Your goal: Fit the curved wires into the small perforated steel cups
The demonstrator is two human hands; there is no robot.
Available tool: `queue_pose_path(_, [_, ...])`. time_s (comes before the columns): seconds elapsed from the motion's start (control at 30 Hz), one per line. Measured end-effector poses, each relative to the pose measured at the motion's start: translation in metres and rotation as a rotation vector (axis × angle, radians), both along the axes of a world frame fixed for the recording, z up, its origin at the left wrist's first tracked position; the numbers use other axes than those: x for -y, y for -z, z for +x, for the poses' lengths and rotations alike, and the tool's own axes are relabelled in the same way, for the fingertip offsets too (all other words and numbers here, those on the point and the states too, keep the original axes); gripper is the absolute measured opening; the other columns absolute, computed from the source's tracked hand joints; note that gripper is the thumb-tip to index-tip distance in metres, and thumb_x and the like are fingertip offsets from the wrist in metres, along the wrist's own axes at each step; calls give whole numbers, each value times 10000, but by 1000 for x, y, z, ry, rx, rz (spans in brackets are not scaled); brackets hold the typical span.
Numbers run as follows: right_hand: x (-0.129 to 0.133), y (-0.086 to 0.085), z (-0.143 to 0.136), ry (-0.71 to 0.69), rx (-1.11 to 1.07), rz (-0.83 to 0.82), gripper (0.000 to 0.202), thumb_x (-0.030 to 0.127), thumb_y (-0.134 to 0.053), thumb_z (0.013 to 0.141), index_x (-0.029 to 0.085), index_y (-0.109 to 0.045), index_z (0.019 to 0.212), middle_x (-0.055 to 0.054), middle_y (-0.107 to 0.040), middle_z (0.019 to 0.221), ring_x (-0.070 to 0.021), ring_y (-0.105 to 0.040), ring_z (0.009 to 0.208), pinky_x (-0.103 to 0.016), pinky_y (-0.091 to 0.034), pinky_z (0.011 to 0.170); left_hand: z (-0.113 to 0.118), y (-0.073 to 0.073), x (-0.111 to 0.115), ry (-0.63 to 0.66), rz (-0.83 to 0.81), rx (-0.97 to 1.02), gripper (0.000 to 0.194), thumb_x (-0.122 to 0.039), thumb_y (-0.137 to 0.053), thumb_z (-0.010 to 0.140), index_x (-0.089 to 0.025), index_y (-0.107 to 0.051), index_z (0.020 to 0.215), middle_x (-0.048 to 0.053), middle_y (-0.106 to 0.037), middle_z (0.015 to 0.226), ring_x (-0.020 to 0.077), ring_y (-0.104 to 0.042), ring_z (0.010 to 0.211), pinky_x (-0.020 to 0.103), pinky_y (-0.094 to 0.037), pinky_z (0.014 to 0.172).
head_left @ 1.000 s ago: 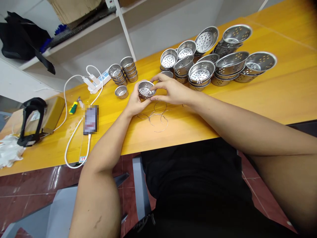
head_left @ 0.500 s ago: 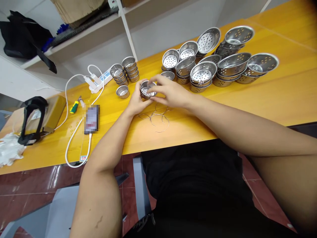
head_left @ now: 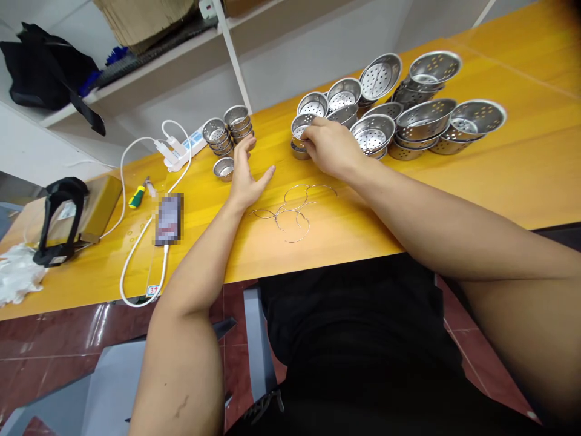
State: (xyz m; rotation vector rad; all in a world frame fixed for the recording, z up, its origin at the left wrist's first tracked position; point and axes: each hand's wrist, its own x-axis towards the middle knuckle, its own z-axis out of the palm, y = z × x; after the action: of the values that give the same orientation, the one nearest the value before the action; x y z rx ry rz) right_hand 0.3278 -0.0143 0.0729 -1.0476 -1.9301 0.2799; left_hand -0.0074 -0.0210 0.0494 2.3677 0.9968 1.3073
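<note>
Small cup (head_left: 300,126) has moved since the earlier frame: then between both hands, now with the right hand (head_left: 333,147) only, over a lower cup (head_left: 299,152) at the near left of the large group. Head view: right fingers pinch the rim of the one small cup; whether it rests on the lower cup cannot be told. Left hand (head_left: 246,183) holds nothing, thumb spread from fingers, near one single cup (head_left: 223,170). Behind that, two cup stacks (head_left: 238,121). Large group: at least nine other top cups (head_left: 373,132), some partly hidden. Several wire rings (head_left: 296,211), overlapping, exact count unclear. One phone (head_left: 167,221), one screwdriver (head_left: 137,197), one power strip (head_left: 193,144), two plugs. Small cup: silver metal, round, perforated, open mouth up.
</note>
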Motion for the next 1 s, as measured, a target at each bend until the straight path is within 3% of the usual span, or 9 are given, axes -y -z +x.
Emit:
queue_pose_path(0.13, [-10,12,-7,19,-3,1,513,693,-712,1263,267,-767,982,-191,-845,1136,-408,-809,1134,-646,-702,1147,3,-6,4,0,-19,26,1068,-1001,-817,1053,-343,-503,1833,228,-501,2017,469,-474,1945,776,-406,1634])
queue_pose_path(0.3, [-19,26,-6,131,143,-49,454,666,-756,1204,282,-791,966,-195,-869,1108,-433,-845,1061,-690,-704,1087,7,-16,12,11,-71,51,1030,-993,-853,1034,-353,-552,1782,215,-525,2003,476,-453,1953,808,-352,1657])
queue_pose_path(0.43, [-19,25,-2,73,82,-46,548,754,-719,1213,287,-805,941,-202,-890,1020,-447,-847,1093,-673,-707,1081,6,-15,12,7,-34,26,983,-970,-826,1071,-346,-557,1780,213,-533,2007,470,-459,1958,800,-346,1656])
queue_pose_path(0.57, [0,1,-5,116,191,-151,490,700,-684,1225,287,-867,1036,-214,-925,1100,-477,-862,1090,-642,-699,1020,-1,-4,1,-23,-9,15,1014,-1015,-811,1045,-370,-547,1781,200,-522,2018,472,-482,1950,772,-361,1652])
queue_pose_path(0.67, [25,-28,-12,157,330,-296,474,608,-585,1278,268,-915,1283,-235,-941,1333,-515,-864,1245,-640,-661,1084,-5,0,-5,-47,-17,2,1012,-1050,-804,1020,-399,-565,1756,176,-539,2008,466,-497,1952,741,-367,1660])
queue_pose_path(0.77, [49,-60,-16,149,302,-272,558,594,-426,1327,289,-866,1487,-219,-915,1541,-504,-802,1443,-655,-608,1229,-5,0,-5,-65,-11,-8,1016,-1067,-795,1010,-398,-573,1743,178,-559,1991,470,-511,1945,746,-368,1664])
queue_pose_path(0.87, [67,-86,-15,175,230,-177,635,569,-337,1305,388,-793,1708,-160,-884,1670,-503,-748,1589,-706,-595,1282,-3,-4,-2,-80,-21,-13,1031,-1076,-794,1001,-395,-570,1742,180,-566,1980,477,-506,1946,755,-368,1662])
queue_pose_path(1.0, [76,-100,-10,242,239,-151,716,584,-277,1265,581,-672,1862,-82,-942,1557,-548,-738,1603,-811,-598,1195,-2,-7,2,-96,-42,-24,1037,-1094,-780,993,-395,-570,1729,182,-564,1974,481,-501,1943,754,-371,1656])
